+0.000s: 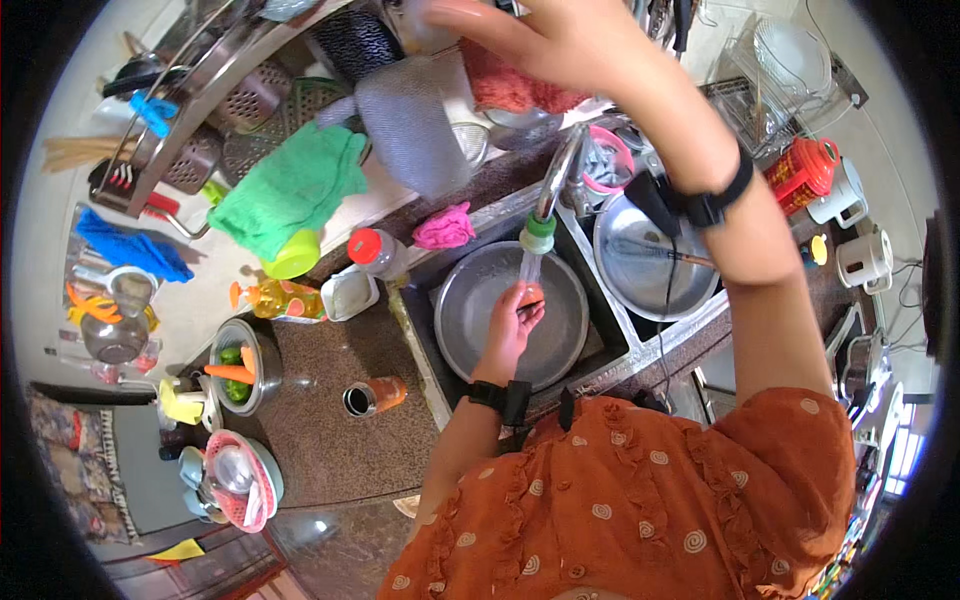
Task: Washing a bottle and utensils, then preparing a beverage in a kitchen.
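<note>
My left hand [510,327] is under the running tap [556,176], its fingers closed around a small red-orange item [529,295]. The item is partly hidden by my fingers and the water, so I cannot tell what it is. Below them, a wide metal basin [480,337] sits in the left sink bowl. My right hand [559,41] is raised at the top of the view, blurred and cut off by the edge. It is near a red cloth [510,79] and a grey mesh cloth [412,120]; whether it holds anything is hidden.
A metal bowl [637,289] with a whisk [652,252] fills the right sink bowl. Left on the counter are an open can [384,395], a pot [268,375] of vegetables and an orange soap bottle [289,298]. A pink cloth [444,226] lies behind the sink.
</note>
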Available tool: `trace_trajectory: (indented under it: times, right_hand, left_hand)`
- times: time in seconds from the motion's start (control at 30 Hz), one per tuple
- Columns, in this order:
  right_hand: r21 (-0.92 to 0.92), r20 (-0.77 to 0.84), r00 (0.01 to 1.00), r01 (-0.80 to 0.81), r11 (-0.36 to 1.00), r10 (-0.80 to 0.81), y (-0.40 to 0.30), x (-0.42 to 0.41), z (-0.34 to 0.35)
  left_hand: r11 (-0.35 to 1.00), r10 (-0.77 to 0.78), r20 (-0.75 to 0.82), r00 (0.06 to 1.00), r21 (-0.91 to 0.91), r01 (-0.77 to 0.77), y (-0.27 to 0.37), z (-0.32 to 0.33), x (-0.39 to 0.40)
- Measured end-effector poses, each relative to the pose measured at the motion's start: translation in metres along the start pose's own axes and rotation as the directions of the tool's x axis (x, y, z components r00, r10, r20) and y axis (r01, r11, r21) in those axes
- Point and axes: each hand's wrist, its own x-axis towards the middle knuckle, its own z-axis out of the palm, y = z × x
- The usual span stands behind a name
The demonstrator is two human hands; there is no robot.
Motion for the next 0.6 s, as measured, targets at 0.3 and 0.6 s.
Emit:
trace_trajectory:
  times: [0.3,0.6]
  right_hand:
    - [0.611,0.414,-0.847,-0.012,-0.791,0.333,-0.057,-0.503,0.022]
    - [0.843,0.12,-0.874,-0.161,-0.513,0.47,-0.002,-0.633,-0.004]
  left_hand:
    - [0.966,-0.046,0.15,0.988,-0.246,0.082,0.0,0.008,0.028]
    - [0.955,-0.297,-0.029,0.954,-0.036,0.296,-0.017,0.008,0.007]
